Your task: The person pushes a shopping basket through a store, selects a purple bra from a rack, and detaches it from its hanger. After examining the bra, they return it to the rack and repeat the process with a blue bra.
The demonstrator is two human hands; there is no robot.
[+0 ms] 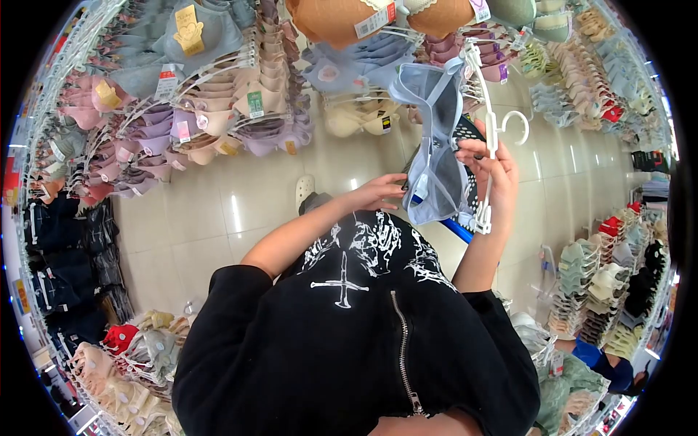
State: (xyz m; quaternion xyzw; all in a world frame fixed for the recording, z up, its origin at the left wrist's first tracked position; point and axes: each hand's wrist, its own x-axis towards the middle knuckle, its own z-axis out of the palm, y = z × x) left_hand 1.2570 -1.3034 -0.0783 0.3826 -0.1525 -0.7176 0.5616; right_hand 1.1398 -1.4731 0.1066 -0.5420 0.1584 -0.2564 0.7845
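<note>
A light blue-grey bra [436, 116] hangs from a white plastic hanger [491, 127], turned sideways in front of my body. My right hand [498, 174] is closed around the hanger's bar, its fingertips showing beside the bra. From the other side, my left hand [374, 192] reaches to the bra's edge with its fingers apart; the fingertips meet the fabric, and no grip around it shows. Behind the bra, partly hidden, are a black item with white dots [469, 131] and a blue curved edge [458, 230].
Racks of hanging bras [247, 94] stand ahead and to the left, with a brown bra [436, 18] close at the top. More bras [603, 276] hang at the right. Dark folded clothes [69, 254] are at the left. Pale tiles [196, 211] cover the floor.
</note>
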